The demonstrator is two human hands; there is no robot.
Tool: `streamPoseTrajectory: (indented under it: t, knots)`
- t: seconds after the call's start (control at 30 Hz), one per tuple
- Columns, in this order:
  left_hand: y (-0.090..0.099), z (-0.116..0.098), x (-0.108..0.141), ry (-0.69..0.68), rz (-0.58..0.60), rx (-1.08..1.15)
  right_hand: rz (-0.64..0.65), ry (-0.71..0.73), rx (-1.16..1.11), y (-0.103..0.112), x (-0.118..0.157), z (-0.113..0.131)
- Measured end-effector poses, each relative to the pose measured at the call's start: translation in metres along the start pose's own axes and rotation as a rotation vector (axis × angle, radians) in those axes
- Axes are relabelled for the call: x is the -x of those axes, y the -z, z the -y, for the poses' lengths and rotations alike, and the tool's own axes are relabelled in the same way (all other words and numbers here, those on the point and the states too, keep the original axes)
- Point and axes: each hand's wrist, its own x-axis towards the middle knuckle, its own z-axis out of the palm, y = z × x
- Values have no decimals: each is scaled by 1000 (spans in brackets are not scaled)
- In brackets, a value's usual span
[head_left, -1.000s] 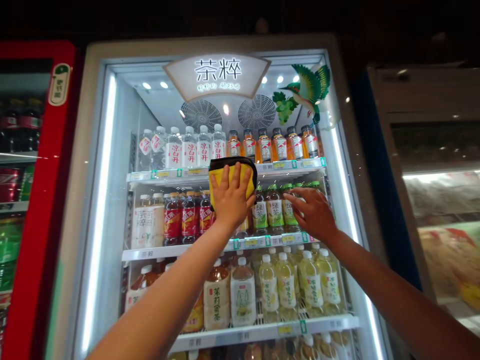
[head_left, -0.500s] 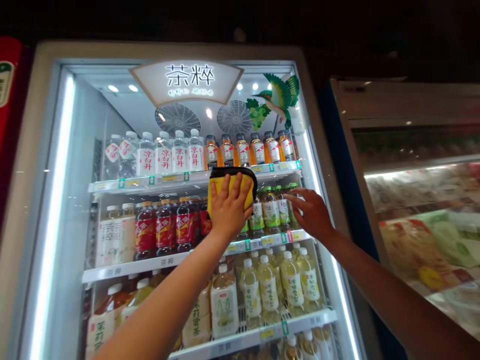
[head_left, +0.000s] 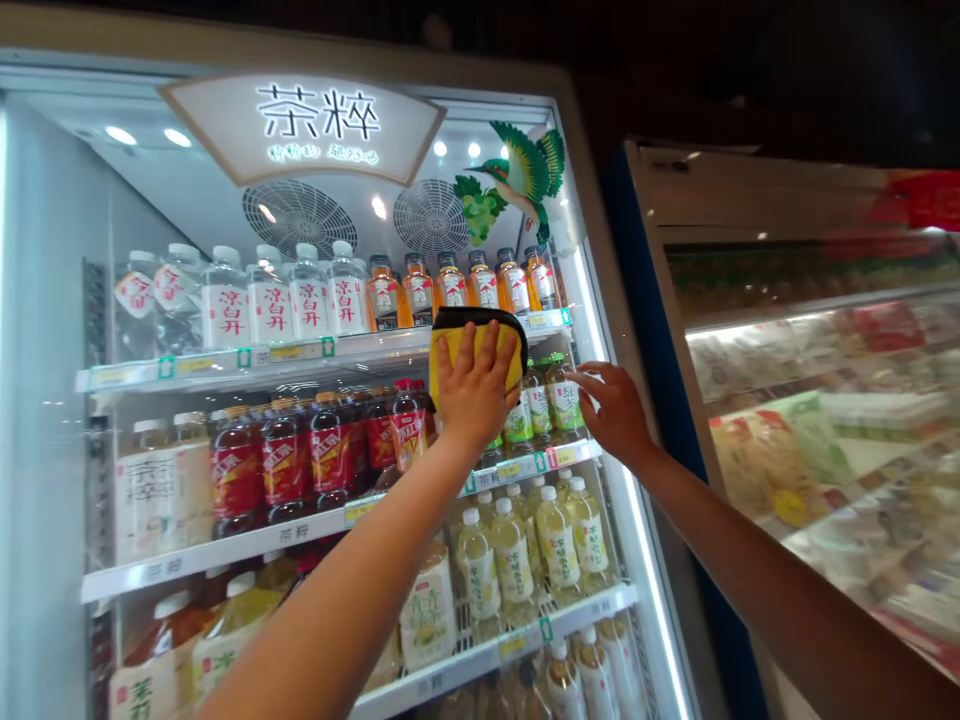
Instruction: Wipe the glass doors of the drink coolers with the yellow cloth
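My left hand (head_left: 474, 385) lies flat with fingers spread over a yellow cloth (head_left: 448, 338) with a black edge, pressing it against the glass door (head_left: 360, 365) of a lit drinks cooler. To the right, my right hand (head_left: 616, 408) is raised near the door's right side, fingers apart and slightly bent, with nothing in it. Whether its fingertips touch the glass I cannot tell. Behind the cloth, green-capped tea bottles (head_left: 564, 395) and red-labelled tea bottles (head_left: 330, 450) stand on the same shelf, partly hidden by my left hand and forearm.
Clear water bottles (head_left: 225, 300) and orange drink bottles (head_left: 451, 285) fill the top shelf. Pale yellow bottles (head_left: 514, 550) stand lower down. A lit sign (head_left: 315, 130) and a bird sticker (head_left: 525, 165) are at the top. Another cooler (head_left: 795, 400) with packaged food stands at the right.
The view has shifted right and closer, so the cooler appears farther left. The cloth under my left hand has moved right across the glass, nearer to my right hand.
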Motion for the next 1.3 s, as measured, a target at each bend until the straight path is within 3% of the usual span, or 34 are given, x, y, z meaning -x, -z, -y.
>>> streamPoseTrajectory:
  t: [0.07,0.13,0.2,0.27,0.33,0.43,0.53,0.6,0.7,0.77,0.83,0.9,1.03,1.13,1.2,1.3]
  knots:
    - [-3,-19,-17,-34,16,33,-6,-19,0,-1,1,-1]
    - [-7,-35,-18,-167,56,69,-6,-32,10,1,4,-4]
    - [-11,-37,-6,-319,98,93,14,-28,20,5,8,-7]
    - [-12,-26,7,-403,110,99,51,-14,31,10,10,-11]
    - [-11,-8,10,-376,69,89,77,-13,40,13,10,-13]
    - [-7,6,-12,-179,-50,71,53,-24,33,12,6,-17]
    - [-7,-12,-42,-22,-94,56,4,-7,-10,7,1,-24]
    - [-11,-35,-49,-35,-49,41,-8,14,-41,7,0,-32]
    - [-22,-59,-29,-209,48,13,10,71,-71,13,4,-47]
    - [-26,-61,-6,-301,70,-4,42,122,-83,20,8,-59]
    - [-26,-56,7,-307,62,-18,85,167,-89,26,11,-70]
    - [-24,-53,1,-207,22,-33,123,201,-80,31,12,-80]
    - [-25,-77,-56,80,-93,-40,176,268,-58,38,11,-97]
    - [-32,-108,-81,6,-45,-37,201,325,-79,44,15,-108]
    - [-36,-120,-72,-115,17,-45,208,353,-90,49,20,-115]
    - [-37,-120,-42,-231,80,-59,216,362,-97,56,26,-122]
